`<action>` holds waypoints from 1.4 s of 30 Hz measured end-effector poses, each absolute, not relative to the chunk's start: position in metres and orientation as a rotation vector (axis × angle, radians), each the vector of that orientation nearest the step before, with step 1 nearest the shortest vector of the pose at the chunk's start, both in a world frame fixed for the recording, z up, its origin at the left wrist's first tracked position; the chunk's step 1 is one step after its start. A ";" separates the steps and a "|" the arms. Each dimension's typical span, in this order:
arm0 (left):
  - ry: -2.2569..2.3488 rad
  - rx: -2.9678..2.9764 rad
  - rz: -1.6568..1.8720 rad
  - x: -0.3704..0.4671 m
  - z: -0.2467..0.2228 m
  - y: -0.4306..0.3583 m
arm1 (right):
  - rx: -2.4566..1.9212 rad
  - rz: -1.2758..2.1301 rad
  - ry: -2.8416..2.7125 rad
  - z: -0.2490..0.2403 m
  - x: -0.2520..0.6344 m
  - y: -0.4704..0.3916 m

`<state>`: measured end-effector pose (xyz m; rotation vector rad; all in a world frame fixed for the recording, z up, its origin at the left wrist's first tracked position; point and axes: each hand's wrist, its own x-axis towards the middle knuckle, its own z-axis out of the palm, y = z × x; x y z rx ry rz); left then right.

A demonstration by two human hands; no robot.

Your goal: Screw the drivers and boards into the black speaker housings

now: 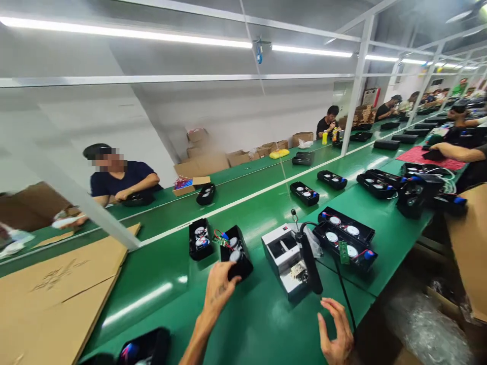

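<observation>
My left hand (219, 286) grips the near end of an open black speaker housing (245, 256). Two round silver speakers sit inside it; red wires and a small green circuit board (223, 242) hang at its far left edge. My right hand (338, 332) is open, thumb and fingers apart, just below the tip of a black electric screwdriver (310, 258) that hangs over the table. Whether a fingertip touches the tip I cannot tell. Behind the screwdriver stands a grey-white screw feeder (272, 246). Another open housing (195, 251) lies left of the held one.
Two housings (365, 230) lie side by side right of the feeder, a green board (343, 252) on the nearer one. More housings (304, 193) line the green bench. Flat cardboard (57, 304) covers the left. A dark-shirted person (125, 177) sits opposite; a co-worker's arm (460, 152) reaches in right.
</observation>
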<state>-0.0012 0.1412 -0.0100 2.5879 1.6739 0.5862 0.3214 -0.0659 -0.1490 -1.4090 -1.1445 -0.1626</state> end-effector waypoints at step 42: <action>1.509 2.000 1.089 0.013 -0.040 -0.114 | -0.890 0.366 -2.401 -0.011 0.254 -0.085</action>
